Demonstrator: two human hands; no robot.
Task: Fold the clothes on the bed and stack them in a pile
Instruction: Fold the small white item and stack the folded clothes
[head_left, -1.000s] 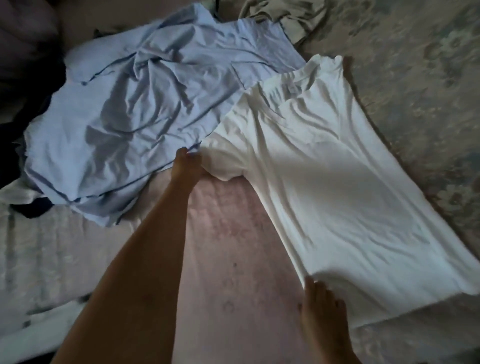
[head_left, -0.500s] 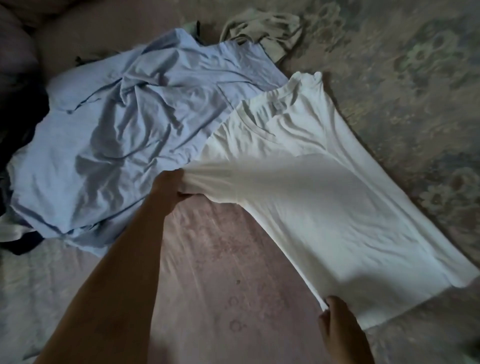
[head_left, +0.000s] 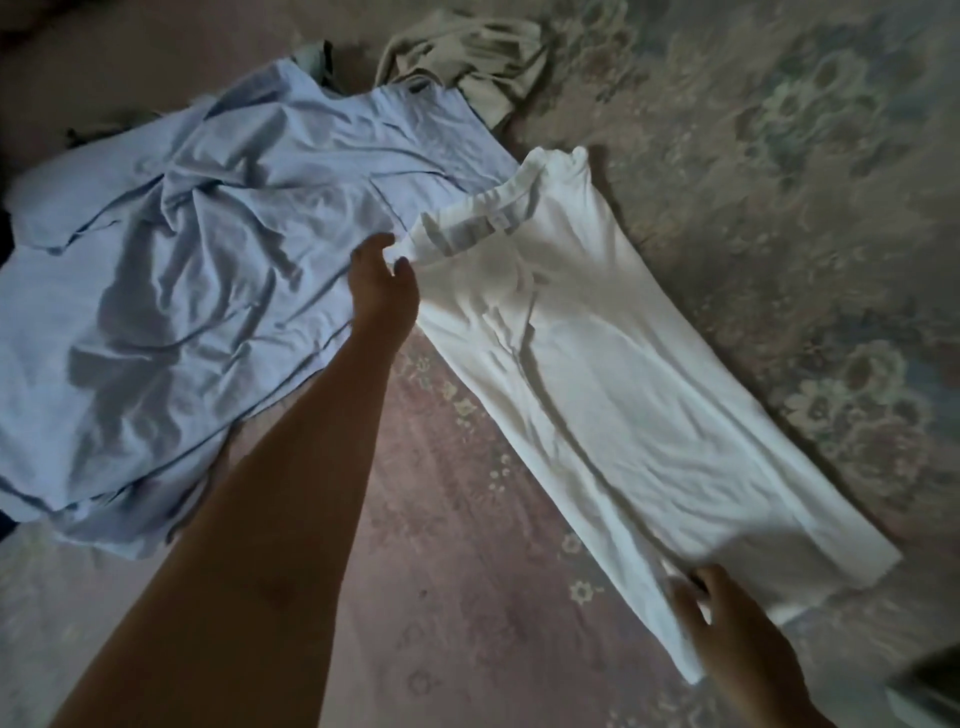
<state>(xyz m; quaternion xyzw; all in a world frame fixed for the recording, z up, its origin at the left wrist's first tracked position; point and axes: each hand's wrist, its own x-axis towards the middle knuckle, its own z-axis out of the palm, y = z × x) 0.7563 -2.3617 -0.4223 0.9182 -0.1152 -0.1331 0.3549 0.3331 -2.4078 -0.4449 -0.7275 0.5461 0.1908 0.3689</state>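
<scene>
**Two hands on one white T-shirt, two more garments waiting**

Head view: three garments lie on the floral bedspread (head_left: 779, 182). One white T-shirt (head_left: 613, 395) stretches as a long narrow strip between the hands, its side folded in. The left hand (head_left: 382, 291) pinches the shirt's shoulder edge by the collar; the right hand (head_left: 727, 639) grips the hem corner nearest the camera. One rumpled light blue shirt (head_left: 208, 291) spreads left of the left hand, its edge touching the T-shirt's collar end. One crumpled beige garment (head_left: 467, 62) sits beyond it. Bare bedspread lies between the forearms and right of the T-shirt.
</scene>
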